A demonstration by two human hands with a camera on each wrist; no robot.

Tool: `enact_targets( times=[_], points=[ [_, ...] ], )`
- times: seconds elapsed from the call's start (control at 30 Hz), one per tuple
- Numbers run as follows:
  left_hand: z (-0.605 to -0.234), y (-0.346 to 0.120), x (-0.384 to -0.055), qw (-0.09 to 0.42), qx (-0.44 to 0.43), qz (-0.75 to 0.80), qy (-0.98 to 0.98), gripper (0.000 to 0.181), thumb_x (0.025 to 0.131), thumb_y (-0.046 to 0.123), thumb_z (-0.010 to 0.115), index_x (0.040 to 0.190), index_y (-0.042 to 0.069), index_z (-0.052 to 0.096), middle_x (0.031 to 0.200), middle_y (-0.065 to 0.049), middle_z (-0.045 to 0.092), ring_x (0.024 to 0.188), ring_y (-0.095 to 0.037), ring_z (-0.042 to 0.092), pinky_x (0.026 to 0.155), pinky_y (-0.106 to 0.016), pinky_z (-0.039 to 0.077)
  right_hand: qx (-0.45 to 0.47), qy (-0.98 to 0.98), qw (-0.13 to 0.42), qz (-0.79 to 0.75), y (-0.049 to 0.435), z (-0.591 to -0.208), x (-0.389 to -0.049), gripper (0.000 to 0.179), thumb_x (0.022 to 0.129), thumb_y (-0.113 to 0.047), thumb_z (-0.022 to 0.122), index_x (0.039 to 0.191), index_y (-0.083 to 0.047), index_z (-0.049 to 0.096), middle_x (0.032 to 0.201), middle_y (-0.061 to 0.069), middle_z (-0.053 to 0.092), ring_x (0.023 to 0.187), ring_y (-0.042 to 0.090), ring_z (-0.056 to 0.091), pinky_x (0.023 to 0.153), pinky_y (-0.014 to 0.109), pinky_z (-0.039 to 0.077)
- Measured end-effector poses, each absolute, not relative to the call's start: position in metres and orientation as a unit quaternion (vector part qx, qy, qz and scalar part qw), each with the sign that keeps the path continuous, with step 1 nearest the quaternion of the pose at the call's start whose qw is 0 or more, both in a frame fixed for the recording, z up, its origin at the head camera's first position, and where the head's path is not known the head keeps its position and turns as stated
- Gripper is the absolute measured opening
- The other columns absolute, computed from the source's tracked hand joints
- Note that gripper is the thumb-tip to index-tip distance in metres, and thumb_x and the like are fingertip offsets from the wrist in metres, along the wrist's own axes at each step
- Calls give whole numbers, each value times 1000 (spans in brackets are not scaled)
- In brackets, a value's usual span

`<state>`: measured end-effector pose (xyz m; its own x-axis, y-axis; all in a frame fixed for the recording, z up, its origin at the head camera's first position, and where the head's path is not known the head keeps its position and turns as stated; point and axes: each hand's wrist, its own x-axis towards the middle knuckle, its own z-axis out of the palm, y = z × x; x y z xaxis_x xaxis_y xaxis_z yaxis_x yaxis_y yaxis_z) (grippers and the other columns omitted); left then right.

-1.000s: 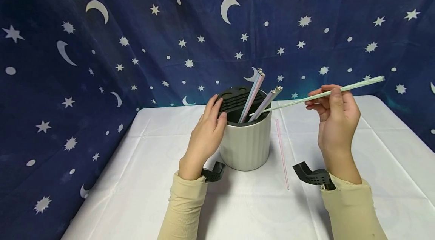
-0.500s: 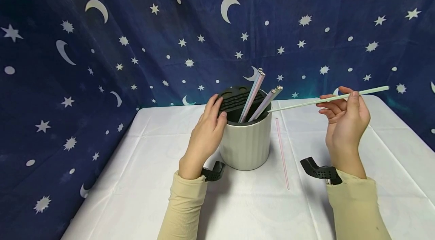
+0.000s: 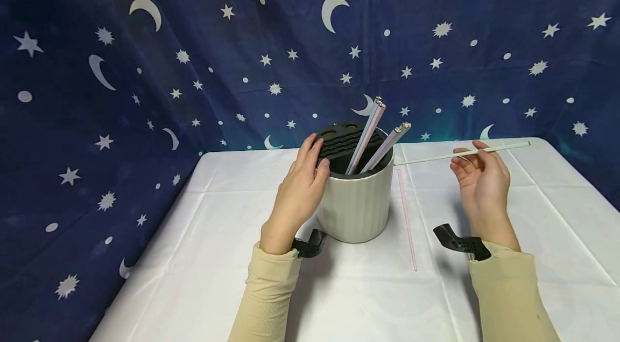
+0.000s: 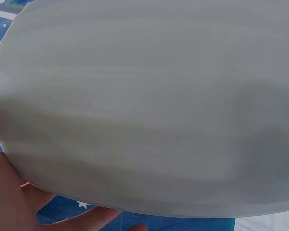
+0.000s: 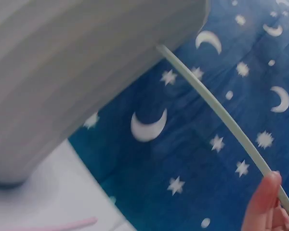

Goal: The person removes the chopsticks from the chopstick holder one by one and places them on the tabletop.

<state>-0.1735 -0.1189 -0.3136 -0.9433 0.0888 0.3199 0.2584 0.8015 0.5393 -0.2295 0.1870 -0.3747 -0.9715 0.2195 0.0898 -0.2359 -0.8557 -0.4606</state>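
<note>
Green stick (image 5: 231, 125): my right hand (image 3: 481, 186) pinched it, toward right edge of table (image 3: 547, 256); left hand (image 3: 300, 191) lay relaxed on pot (image 3: 358, 207).

- big grey pot (image 5: 77, 72) hogging the shot, ribbed sides, kinda blurry
- right hand (image 5: 264, 207) is well apart from the pot, pinching a skinny pale green stick (image 5: 221, 113)
- stick's far tip overlaps the pot's side, can't tell if they touch
- pink stick (image 5: 62, 225) lying near the pot's base on white cloth (image 5: 62, 187)
- blue moon-and-star curtain (image 5: 192, 163) behind the pot
</note>
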Motion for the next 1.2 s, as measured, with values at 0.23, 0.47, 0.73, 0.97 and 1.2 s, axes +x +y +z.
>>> enact_targets(
  times=[0.23, 0.47, 0.73, 0.97, 1.2],
  points=[
    [-314, -118, -174, 141, -94, -301, -938, 51, 94, 44, 20, 142, 26, 23, 145, 20, 7, 128, -16, 28, 92, -49, 33, 15, -488, 63, 870, 186, -390, -234, 29, 89, -18, 54, 112, 0, 48, 77, 9, 60, 58, 12, 55, 54, 20, 48],
    [-314, -118, -175, 145, -94, -301, -938, 51, 95, 44, 20, 142, 26, 24, 145, 20, 7, 128, -16, 28, 92, -49, 33, 24, -708, 11, 706, 192, -434, -262, 42, 90, -29, 51, 121, -1, 47, 77, 5, 59, 54, 9, 53, 50, 22, 47],
    [-314, -118, -175, 142, -95, -303, -938, 51, 95, 43, 20, 142, 25, 24, 145, 20, 7, 128, -15, 27, 92, -49, 34, 32, -844, -60, 532, 168, -421, -245, 46, 87, -13, 37, 128, 7, 35, 74, 13, 53, 50, 12, 50, 49, 29, 46],
    [-315, -119, -175, 140, -94, -303, -938, 50, 95, 42, 21, 142, 26, 23, 145, 20, 7, 128, -16, 28, 93, -48, 33, 62, -911, -85, 399, 162, -430, -244, 52, 83, -13, 44, 129, 11, 33, 56, 3, 51, 46, 14, 51, 59, 32, 42],
    [-314, -119, -175, 138, -94, -304, -938, 51, 95, 44, 20, 142, 27, 23, 145, 21, 6, 128, -15, 27, 93, -49, 33, 66, -938, -64, 335, 158, -433, -243, 52, 83, -16, 46, 127, 10, 36, 54, 1, 52, 45, 14, 51, 63, 33, 39]
  ],
)
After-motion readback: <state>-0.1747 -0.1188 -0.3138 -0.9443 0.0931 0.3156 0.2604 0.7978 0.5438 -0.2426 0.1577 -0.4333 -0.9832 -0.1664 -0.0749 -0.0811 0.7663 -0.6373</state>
